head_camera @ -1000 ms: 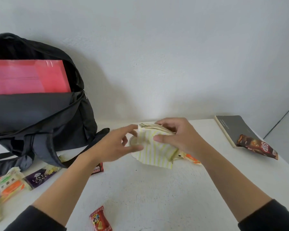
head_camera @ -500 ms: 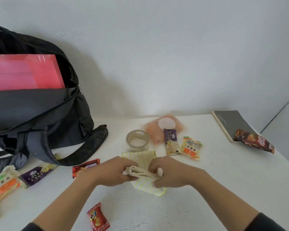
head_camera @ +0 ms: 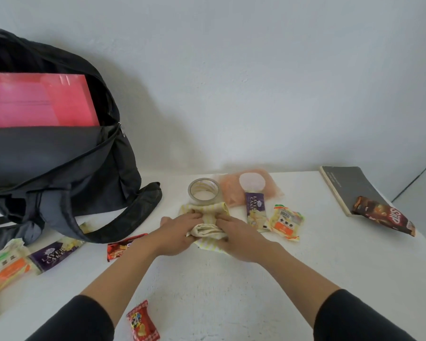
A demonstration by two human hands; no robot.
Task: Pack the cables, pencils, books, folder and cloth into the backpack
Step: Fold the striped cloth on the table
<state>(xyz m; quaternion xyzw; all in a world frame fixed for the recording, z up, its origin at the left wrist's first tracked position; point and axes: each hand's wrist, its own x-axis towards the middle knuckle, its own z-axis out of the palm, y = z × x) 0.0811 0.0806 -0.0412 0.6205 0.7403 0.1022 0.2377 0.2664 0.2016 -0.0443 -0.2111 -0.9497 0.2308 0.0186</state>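
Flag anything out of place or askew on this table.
A brown snack packet lies skewed across the near corner of the dark book, overhanging its edge. Other snack packets lie loose around the cloth and beside the backpack; none is on the packing list. Nothing looks spilled or damaged.

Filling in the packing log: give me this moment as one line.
cloth: part-rolled on table | left hand: grips cloth | right hand: grips cloth | folder: in backpack | book: on table

Yellow-striped cream cloth [head_camera: 208, 212], pink folder [head_camera: 38, 99]
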